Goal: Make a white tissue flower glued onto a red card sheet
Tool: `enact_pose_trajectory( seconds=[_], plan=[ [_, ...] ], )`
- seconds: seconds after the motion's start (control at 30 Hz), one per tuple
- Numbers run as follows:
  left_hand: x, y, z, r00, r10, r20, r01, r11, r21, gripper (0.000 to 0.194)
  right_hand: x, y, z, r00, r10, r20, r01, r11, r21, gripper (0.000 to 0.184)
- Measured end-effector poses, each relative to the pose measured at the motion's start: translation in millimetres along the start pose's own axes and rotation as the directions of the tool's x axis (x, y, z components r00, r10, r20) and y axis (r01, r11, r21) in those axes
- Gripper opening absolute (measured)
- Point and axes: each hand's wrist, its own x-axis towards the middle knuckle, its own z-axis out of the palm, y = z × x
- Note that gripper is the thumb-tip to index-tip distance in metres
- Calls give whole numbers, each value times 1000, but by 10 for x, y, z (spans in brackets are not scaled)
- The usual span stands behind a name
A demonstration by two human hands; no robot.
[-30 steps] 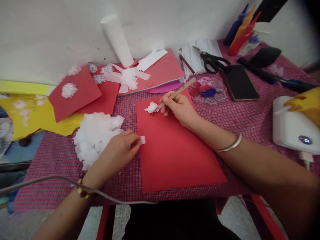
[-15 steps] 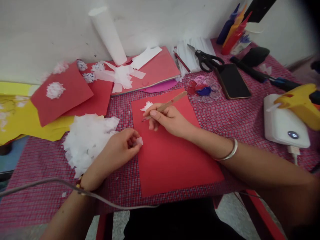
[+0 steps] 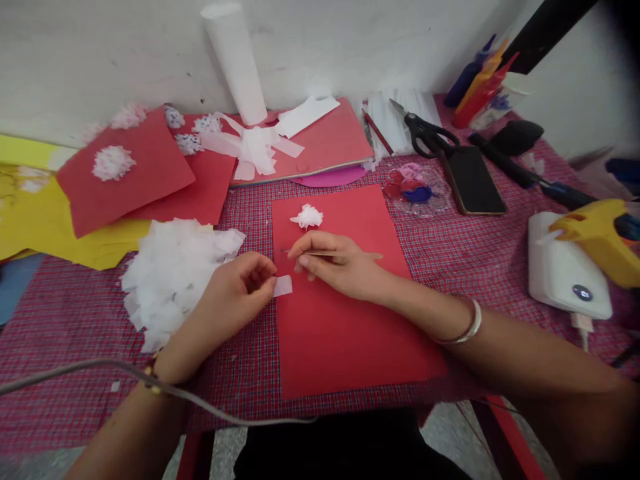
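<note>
My left hand [image 3: 245, 283] pinches a small white paper piece [image 3: 283, 285] over the left edge of a red sheet [image 3: 345, 340]. Between the fingers of my right hand [image 3: 340, 263] lies a thin wooden stick [image 3: 367, 255], its tip pointing left above the sheet. On the sheet's upper part sits a small ruffled white paper cluster [image 3: 307, 216], just beyond my right fingers. A large heap of white paper squares [image 3: 175, 273] is beside my left hand, to its left.
Behind the sheet are a plastic palette of red, pink and blue paint [image 3: 413, 183], scissors [image 3: 425, 130] and a phone [image 3: 475, 180]. A yellow glue gun [image 3: 600, 233] rests on a white power bank [image 3: 555, 273]. A cable [image 3: 210, 405] crosses my left forearm. Finished-looking paper puffs [image 3: 114, 163] lie far left.
My right hand has moved slightly down and right, and the stick now lies flatter. The white cluster shows more fully. More of the paper piece sticks out from my left fingers.
</note>
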Motion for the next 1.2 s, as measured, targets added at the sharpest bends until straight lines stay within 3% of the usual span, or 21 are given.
enact_pose_trajectory(
  seconds=[0.1,0.2,0.4,0.67,0.8,0.87,1.0,1.1,1.2],
  plan=[
    [-8,-3,55,995,90,41,-98,955,280,4,5,30,-2,1000,11,-10,-11,1000,10,13],
    [-9,-8,76,996,63,57,-78,944,322,11,-5,39,4,1000,21,-6,-21,1000,22,12],
    [-34,126,56,999,-1,-53,0,1000,-13,15,-24,-25,27,998,58,11,-57,998,-39,7],
    [-50,210,85,990,75,-123,-89,990,-112,13,-53,-64,65,990,94,104,-101,992,70,13],
    [-71,185,57,991,3,-134,-33,975,-219,13,-72,-72,40,984,103,148,-105,994,8,10],
    [-72,154,49,985,-72,-155,16,941,-339,12,-79,-98,24,988,106,116,-110,994,27,10],
    [-45,91,75,971,-205,-126,91,799,-594,20,-95,-177,13,996,44,-75,-32,988,153,9],
    [-18,82,107,964,-250,-90,126,728,-674,22,-108,-206,30,998,5,-56,5,985,174,8],
    [-7,81,130,962,-261,-81,135,712,-690,19,-116,-185,58,1000,24,-7,-23,991,132,10]
  ],
)
